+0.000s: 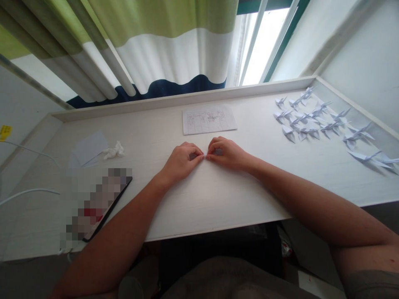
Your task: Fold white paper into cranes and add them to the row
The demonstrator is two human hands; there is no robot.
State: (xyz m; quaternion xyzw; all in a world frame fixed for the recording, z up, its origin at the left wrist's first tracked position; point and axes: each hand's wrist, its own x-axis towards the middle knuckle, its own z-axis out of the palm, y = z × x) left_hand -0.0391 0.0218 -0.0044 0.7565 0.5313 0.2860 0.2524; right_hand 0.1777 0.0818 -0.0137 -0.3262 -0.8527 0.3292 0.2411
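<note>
My left hand (181, 160) and my right hand (225, 153) rest side by side on the white desk (199, 199), fingertips meeting at the middle. Both are curled in a pinch on a small piece of white folded paper (205, 157), most of which is hidden under the fingers. Directly beyond the hands lies a printed sheet with a table (208, 119).
Several folded white paper cranes (314, 116) are spread over the desk's right back corner. At the left lie white paper squares (89, 147), a crumpled paper scrap (114, 151), a flat dark-edged device (96, 203) and white cables (28, 192). A striped curtain (149, 50) hangs behind.
</note>
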